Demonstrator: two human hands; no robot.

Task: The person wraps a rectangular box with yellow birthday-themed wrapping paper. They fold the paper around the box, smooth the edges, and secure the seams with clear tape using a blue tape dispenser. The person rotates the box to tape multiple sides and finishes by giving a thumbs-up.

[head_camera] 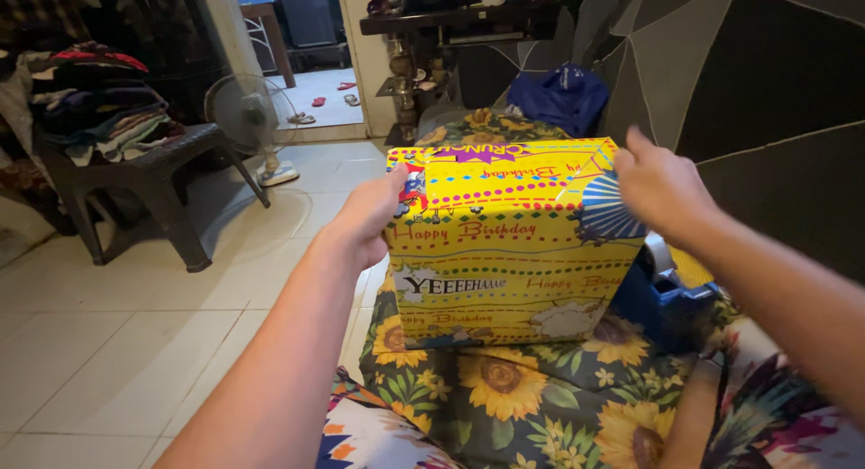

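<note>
A box wrapped in yellow printed gift paper [505,244] stands on a sunflower-patterned cloth [514,388]. My left hand [368,218] presses flat against the box's left side near the top edge. At the box's upper right corner my right hand [662,188] rests with its fingers on the paper fold. Neither hand holds anything else. Just right of the box, under my right wrist, sits a blue tape dispenser [662,293], partly hidden by the box.
A dark plastic chair piled with folded clothes [117,154] stands at the left on the white tiled floor [135,325]. A standing fan [248,118] is beyond it. A blue bag [563,95] lies behind the box, near a dark shelf and an open doorway.
</note>
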